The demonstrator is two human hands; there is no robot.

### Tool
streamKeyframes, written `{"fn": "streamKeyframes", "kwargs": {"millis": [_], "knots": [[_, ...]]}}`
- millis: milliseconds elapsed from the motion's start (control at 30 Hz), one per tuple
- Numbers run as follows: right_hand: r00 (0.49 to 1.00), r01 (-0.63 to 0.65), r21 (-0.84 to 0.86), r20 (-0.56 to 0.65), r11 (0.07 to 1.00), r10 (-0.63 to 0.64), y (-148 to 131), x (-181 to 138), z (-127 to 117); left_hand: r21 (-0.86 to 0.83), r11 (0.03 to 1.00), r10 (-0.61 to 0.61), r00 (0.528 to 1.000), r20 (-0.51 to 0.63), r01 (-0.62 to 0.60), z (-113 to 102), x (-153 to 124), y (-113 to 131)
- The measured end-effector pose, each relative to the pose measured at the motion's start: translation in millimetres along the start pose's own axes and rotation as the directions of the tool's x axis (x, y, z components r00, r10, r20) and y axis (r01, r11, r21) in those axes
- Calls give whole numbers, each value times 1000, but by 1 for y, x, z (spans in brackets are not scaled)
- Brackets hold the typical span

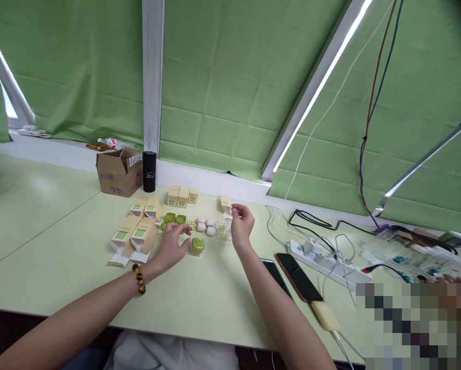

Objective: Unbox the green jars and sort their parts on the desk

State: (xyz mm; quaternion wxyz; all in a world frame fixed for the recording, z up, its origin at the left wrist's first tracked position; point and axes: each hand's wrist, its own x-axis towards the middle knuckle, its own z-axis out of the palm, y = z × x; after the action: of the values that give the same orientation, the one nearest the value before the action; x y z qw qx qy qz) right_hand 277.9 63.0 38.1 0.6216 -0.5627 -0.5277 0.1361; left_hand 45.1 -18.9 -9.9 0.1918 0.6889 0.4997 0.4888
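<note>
My left hand (172, 244) reaches over the table with its fingers stretched out and apart, beside several green lids (181, 219). Just right of its thumb stands a small clear jar with a green lid (197, 245). My right hand (242, 225) has its fingers curled into a pinch; whether anything is between them is hidden. Right by its fingertips is a small tan box (225, 204) with a white flap. Clear jars (223, 231) stand just left of that hand. Pale pink-white pieces (206, 226) and small yellow pieces (190, 224) lie between the hands.
Larger tan boxes with open flaps (132, 236) lie at left, with small closed boxes (183, 196) behind. A cardboard carton (120, 173) and black tumbler (149, 172) stand by the wall. Phones (298, 277), a power strip (326, 262) and cables occupy the right. Part of another person's hand (456, 282) shows there.
</note>
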Motion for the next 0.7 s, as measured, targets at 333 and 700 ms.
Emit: {"fn": "streamKeyframes", "kwargs": {"millis": [333,700], "knots": [[801,-43,135,597,990,-47,36,-101,4,108,994,6,978,209,-30,-1,-10,1],[784,-136,190,621,972,-12,25,-102,5,-30,999,27,988,152,-23,-1,-3,-8]]}}
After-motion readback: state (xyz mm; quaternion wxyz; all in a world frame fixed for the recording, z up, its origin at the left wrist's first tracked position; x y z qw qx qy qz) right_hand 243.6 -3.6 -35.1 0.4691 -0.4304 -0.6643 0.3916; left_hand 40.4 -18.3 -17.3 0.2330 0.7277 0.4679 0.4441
